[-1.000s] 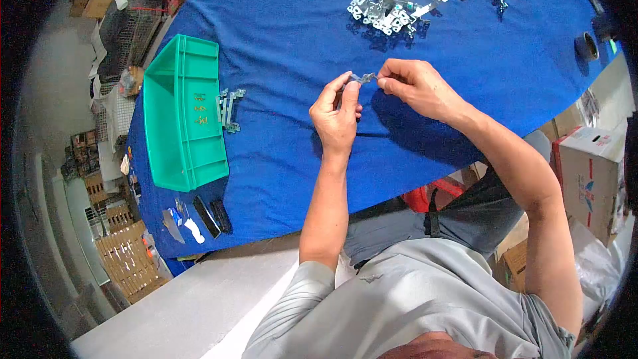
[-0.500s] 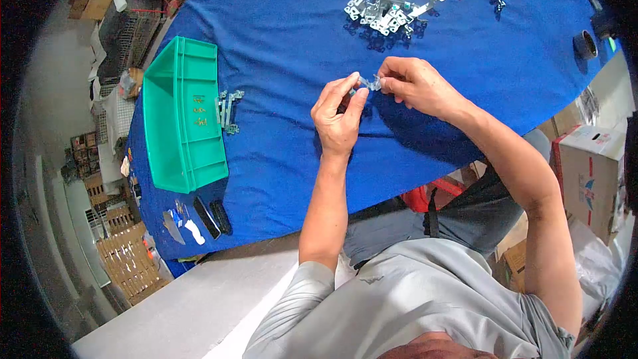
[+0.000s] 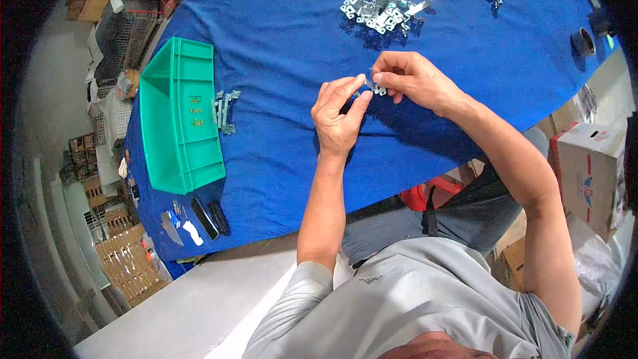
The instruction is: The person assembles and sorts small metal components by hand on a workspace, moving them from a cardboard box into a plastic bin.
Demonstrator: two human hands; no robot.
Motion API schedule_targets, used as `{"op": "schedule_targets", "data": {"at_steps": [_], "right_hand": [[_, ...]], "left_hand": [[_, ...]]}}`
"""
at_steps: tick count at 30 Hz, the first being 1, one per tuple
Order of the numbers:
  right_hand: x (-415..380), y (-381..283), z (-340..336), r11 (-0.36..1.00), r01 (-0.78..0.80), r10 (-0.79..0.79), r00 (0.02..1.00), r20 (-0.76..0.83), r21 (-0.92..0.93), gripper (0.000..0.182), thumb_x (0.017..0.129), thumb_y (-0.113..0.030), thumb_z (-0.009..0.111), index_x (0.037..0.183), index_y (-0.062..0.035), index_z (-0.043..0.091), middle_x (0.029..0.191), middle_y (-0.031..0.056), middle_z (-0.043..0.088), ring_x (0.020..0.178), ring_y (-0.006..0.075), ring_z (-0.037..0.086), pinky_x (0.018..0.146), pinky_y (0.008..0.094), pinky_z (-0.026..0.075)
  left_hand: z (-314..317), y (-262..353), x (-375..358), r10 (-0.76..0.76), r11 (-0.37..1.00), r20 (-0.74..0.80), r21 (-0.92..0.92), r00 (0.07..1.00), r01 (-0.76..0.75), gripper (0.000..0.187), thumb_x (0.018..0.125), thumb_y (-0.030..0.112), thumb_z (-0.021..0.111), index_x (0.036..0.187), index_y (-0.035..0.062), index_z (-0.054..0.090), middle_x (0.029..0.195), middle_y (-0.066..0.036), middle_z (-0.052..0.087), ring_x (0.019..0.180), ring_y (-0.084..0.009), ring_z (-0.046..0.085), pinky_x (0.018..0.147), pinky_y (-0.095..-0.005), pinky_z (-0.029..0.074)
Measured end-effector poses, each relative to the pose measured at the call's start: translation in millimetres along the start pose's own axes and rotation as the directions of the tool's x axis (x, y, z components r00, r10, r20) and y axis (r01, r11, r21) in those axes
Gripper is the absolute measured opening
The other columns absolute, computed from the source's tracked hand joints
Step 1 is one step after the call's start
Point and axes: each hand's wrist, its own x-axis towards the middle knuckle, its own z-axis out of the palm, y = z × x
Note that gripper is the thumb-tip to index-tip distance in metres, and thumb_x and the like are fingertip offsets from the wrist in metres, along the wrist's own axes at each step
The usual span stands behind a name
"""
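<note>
A small shiny metal bracket (image 3: 379, 90) is between my hands above the blue cloth. My right hand (image 3: 419, 84) pinches it between thumb and fingertips from the right. From the left, my left hand (image 3: 337, 116) curls its thumb and fingers around the bracket's other end, which the fingers mostly hide. Beyond my hands lies a loose pile of similar metal brackets (image 3: 385, 13). Several more brackets (image 3: 226, 112) are lined up beside the green bin, to the left of my hands.
A green plastic bin (image 3: 159, 153) stands at the left, with small brass-coloured pieces (image 3: 196, 112) in it. Near the cloth's front left edge lie a black phone-like object (image 3: 205, 218) and a white tool (image 3: 193, 233). A roll of tape (image 3: 583, 42) sits at the far right.
My left thumb and fingers have spread a little further apart. My right hand has shifted slightly left, and more of the bracket's end shows beneath its fingertips.
</note>
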Motion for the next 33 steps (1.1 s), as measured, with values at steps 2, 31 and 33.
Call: {"op": "schedule_targets", "data": {"at_steps": [2,31,33], "right_hand": [[-1,-4,2,1.0,0.017,-0.017,0.999,-0.029,-0.017,0.019,0.1,-0.021,0.06,0.103,-0.0025,0.063,0.083,-0.0018,0.058,0.073,0.0057,0.053,0.064,0.0243,0.049],[-6,-2,10,0.914,0.145,-0.207,0.97,-0.128,-0.38,0.023,0.092,-0.018,0.065,0.102,0.0022,0.066,0.078,0.0174,0.066,0.072,0.023,0.064,0.067,0.0383,0.05],[-7,-4,12,0.921,0.079,-0.142,0.98,-0.137,-0.382,0.022,0.092,-0.018,0.064,0.102,0.0016,0.064,0.08,0.0198,0.067,0.073,0.0279,0.066,0.068,0.0402,0.05]], "left_hand": [[-1,-1,0,0.037,0.999,0.022,0.012,0.999,-0.037,0.03,0.082,-0.001,0.078,0.111,0.0041,0.075,0.104,-0.009,0.072,0.092,-0.0144,0.065,0.077,-0.0268,0.052],[4,3,-1,-0.192,0.981,-0.111,-0.062,0.975,0.186,0.028,0.085,-0.001,0.076,0.112,0.0008,0.074,0.096,-0.005,0.071,0.078,-0.0104,0.065,0.068,-0.0247,0.053],[4,4,-2,-0.204,0.978,-0.106,-0.066,0.973,0.197,0.029,0.084,-0.001,0.077,0.112,0.0008,0.074,0.098,-0.007,0.071,0.083,-0.0116,0.066,0.072,-0.0256,0.053]]}}
